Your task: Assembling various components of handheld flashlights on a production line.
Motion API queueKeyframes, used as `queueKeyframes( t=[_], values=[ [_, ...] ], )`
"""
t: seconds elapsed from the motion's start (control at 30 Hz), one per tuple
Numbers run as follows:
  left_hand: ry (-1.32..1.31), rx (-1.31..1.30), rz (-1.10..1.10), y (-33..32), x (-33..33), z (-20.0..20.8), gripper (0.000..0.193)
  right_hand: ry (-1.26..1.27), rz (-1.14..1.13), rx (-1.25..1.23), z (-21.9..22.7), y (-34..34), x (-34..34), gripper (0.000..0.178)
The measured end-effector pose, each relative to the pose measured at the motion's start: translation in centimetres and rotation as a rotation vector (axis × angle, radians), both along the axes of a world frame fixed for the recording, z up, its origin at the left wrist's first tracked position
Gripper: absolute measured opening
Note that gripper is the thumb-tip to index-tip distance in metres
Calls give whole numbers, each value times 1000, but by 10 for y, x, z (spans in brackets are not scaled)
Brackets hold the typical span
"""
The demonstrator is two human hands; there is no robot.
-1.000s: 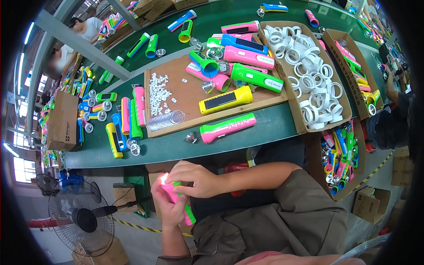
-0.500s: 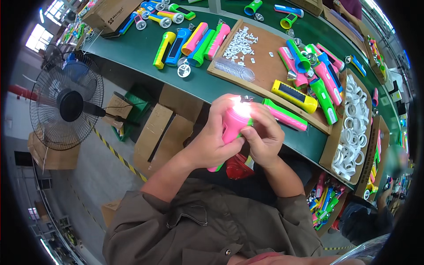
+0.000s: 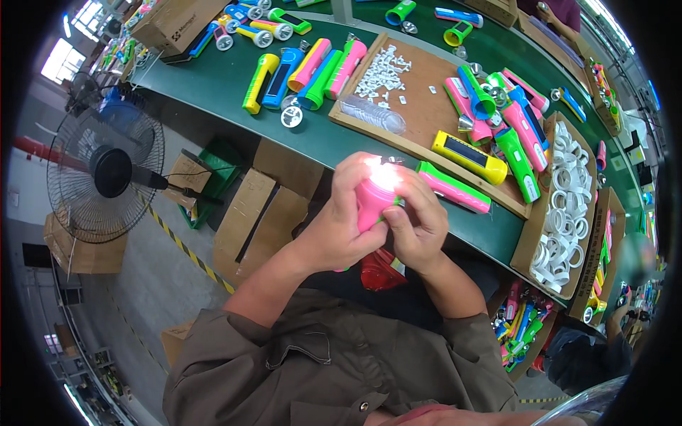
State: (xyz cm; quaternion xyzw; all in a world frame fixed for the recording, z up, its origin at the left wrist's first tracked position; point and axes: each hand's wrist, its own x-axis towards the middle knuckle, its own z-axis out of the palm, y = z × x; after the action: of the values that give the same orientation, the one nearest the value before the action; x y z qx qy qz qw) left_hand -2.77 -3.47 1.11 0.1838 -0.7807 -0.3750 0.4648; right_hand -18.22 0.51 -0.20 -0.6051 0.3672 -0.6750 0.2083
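Observation:
A lit pink and green flashlight (image 3: 371, 202) is held between my two hands in front of the table edge. My left hand (image 3: 344, 216) wraps round its body, and my right hand (image 3: 414, 220) grips its head end, thumb against the side. White glare at the lit end hides the bulb and reflector there. Just beyond my right hand lies a green and pink flashlight (image 3: 455, 187) on the green table (image 3: 284, 131). Past it, a yellow flashlight (image 3: 469, 157) rests on the wooden rim of a brown tray (image 3: 419, 131).
Small white parts (image 3: 383, 74) and a row of clear discs (image 3: 373, 115) lie in the tray, beside a heap of flashlights. White rings (image 3: 561, 213) fill a cardboard box at right. More flashlights (image 3: 305, 71) lie at left; a fan (image 3: 106, 170) stands on the floor.
Both hands and the flashlight have shifted slightly left. Its lower green end, visible earlier below my left hand, is now mostly hidden. The light stays on.

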Motion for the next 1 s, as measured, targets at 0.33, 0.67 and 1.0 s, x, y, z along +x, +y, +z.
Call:
queueKeyframes(
  t=[0.33,0.67,1.0],
  values=[
    [57,300,4,13,28,-16,73,153,-55,-58,-2,1,29,33],
    [-75,228,-94,18,34,-26,81,554,-170,111,68,45,-86,32],
    [-153,307,-195,61,46,-58,81,1151,-1104,843,25,31,-380,28]
  ],
)
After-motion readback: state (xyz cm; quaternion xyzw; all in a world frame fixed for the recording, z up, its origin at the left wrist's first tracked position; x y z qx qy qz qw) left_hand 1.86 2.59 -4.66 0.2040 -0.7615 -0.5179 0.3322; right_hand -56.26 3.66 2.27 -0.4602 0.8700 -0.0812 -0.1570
